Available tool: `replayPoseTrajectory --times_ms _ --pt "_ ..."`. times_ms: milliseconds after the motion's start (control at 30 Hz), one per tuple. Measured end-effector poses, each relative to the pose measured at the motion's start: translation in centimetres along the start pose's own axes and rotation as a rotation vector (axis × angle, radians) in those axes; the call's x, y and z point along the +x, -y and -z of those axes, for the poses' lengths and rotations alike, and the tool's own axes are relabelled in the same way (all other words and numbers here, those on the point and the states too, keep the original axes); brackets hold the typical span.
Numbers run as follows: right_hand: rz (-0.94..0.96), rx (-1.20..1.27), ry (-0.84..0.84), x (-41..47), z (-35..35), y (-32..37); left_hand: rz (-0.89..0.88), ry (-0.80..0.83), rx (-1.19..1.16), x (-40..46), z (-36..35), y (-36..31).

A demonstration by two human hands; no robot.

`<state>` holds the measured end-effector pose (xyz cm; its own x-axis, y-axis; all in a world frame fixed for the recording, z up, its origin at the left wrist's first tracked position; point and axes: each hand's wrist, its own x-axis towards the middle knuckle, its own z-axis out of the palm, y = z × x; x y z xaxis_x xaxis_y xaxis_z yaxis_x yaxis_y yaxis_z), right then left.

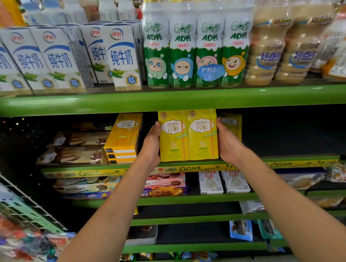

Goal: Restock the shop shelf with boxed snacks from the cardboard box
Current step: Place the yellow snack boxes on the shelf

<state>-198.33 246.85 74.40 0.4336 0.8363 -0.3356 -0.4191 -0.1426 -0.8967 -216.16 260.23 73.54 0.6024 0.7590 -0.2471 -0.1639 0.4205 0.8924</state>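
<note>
Two yellow Pejoy boxes (188,136), upright on green shelf (281,159), pressed together between left hand (151,146) and right hand (228,141).

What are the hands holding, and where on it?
Two upright yellow boxes side by side on the shelf, clamped between the hands: left hand on the left box's outer side, right hand on the right box's outer side.

Glossy cardboard snack boxes (187,136) on a shiny green-painted shelf (166,101).
</note>
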Motion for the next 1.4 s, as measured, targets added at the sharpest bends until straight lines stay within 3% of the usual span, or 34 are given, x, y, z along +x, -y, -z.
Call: replayPoseTrajectory --times_ms 733,1400 --pt "0.019 0.007 0.071 0.38 0.43 -0.32 0.007 -0.012 -0.004 0.08 -0.06 0.05" --pt "0.034 0.005 -0.049 0.15 -0.12 -0.17 -0.044 -0.017 0.101 0.84 0.04 0.53"
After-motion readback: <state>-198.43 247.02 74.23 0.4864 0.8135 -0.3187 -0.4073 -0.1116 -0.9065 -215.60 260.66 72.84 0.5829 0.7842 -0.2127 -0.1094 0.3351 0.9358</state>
